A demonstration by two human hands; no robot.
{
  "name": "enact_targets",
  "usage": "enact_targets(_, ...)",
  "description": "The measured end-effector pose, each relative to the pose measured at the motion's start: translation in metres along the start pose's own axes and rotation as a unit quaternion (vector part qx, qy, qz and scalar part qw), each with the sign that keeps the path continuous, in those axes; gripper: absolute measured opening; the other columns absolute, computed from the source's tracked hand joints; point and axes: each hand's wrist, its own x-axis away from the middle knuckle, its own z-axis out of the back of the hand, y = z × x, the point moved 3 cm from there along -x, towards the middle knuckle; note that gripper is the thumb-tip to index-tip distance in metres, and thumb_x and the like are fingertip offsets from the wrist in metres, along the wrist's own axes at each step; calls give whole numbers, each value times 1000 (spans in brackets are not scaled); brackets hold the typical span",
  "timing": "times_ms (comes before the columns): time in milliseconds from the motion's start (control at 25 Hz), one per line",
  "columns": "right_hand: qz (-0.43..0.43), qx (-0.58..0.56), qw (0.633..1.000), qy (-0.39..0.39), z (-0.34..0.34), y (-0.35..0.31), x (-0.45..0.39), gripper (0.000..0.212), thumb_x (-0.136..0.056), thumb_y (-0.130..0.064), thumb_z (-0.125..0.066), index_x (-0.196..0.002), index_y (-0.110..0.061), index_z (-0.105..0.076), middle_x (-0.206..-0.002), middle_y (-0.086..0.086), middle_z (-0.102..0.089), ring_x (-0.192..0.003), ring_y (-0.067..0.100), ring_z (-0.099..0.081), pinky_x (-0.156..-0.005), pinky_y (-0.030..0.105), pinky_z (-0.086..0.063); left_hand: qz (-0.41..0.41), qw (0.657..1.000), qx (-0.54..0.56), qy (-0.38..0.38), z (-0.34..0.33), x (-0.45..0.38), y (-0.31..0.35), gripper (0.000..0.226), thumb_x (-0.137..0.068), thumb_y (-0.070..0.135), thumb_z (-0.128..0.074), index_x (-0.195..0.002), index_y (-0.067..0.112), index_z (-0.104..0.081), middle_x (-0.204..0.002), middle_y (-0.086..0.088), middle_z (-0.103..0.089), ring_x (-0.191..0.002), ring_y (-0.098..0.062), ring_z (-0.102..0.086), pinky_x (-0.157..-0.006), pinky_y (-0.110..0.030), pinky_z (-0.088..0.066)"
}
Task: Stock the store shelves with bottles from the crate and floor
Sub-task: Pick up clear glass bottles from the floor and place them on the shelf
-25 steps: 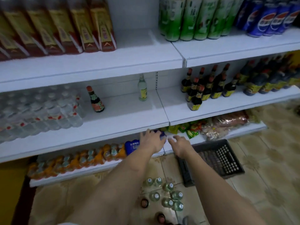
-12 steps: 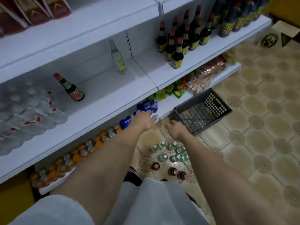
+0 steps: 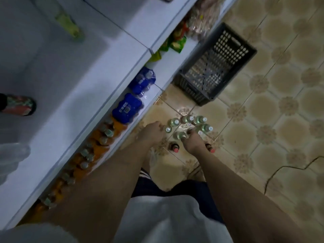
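A: Several clear bottles (image 3: 188, 124) stand clustered on the floor (image 3: 263, 120) near the empty crate (image 3: 215, 65). How are they held?

B: Necks appear gripped by the left hand (image 3: 152, 133) and right hand (image 3: 193, 142); the grip is blurred. Probably glass: heavy, slippery, breakable.

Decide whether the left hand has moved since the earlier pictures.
Yes. The left hand dropped from the bottom shelf down to the green bottles on the floor.

My arms are bare from the elbows down. I wear a loose white shirt (image 3: 163, 220) with short sleeves, and dark navy checked shorts (image 3: 149, 186) with white side stripes.
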Motion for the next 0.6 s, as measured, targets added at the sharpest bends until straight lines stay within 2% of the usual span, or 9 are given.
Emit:
enact_targets(120, 2, 10, 1000, -19, -34, 8, -71, 42, -95, -21, -54, -132, -3, -46, -128, 21, -59, -117, 38, -56, -94, 38, -45, 55, 996, 72, -6, -47, -68, -46, 26, -88, 40, -56, -109, 25, -54, -103, -3, -63, -90, -23, -60, -86, -42, -53)
enact_targets(200, 11, 43, 999, -23, -59, 19, -132, 41, -94, -20, -54, -130, -4, -44, -126, 21, -59, -115, 38, -56, -94, 41, -47, 80, 991, 110, 5, -88, -116, -74, 18, -89, 31, -61, -104, 28, -53, -105, -2, -64, -88, -20, -60, -84, -40, -55)
enact_targets(280, 13, 62, 998, -19, -82, 33, -189, 46, -94, -18, -53, -135, -6, -36, -121, 22, -61, -111, 39, -58, -92, 42, -49, 82, 988, 133, 19, -126, -162, -94, 26, -87, 26, -66, -110, 29, -53, -114, -2, -62, -92, -18, -57, -85, -37, -53)
enact_targets(440, 8, 63, 998, 27, -119, 53, -279, 59, -94, -20, -60, -140, -17, -23, -114, 19, -65, -104, 39, -63, -86, 43, -50, 22, 987, 154, 31, -182, -240, -108, 58, -81, 19, -72, -134, 26, -48, -128, -6, -55, -112, -25, -59, -93, -42, -51)
enact_targets(520, 36, 65, 996, 43, -132, 59, -307, 61, -94, -22, -61, -142, -24, -24, -114, 17, -66, -102, 38, -64, -87, 46, -53, -2, 986, 162, 44, -202, -264, -109, 63, -80, 12, -72, -137, 27, -48, -133, -4, -54, -117, -24, -57, -96, -41, -49)
enact_targets(600, 78, 60, 994, 54, -142, 64, -327, 51, -93, -23, -62, -137, -26, -35, -113, 15, -66, -99, 36, -64, -86, 44, -53, -20, 984, 167, 58, -217, -280, -112, 58, -81, 9, -71, -134, 23, -53, -132, -2, -58, -117, -23, -57, -97, -38, -48)
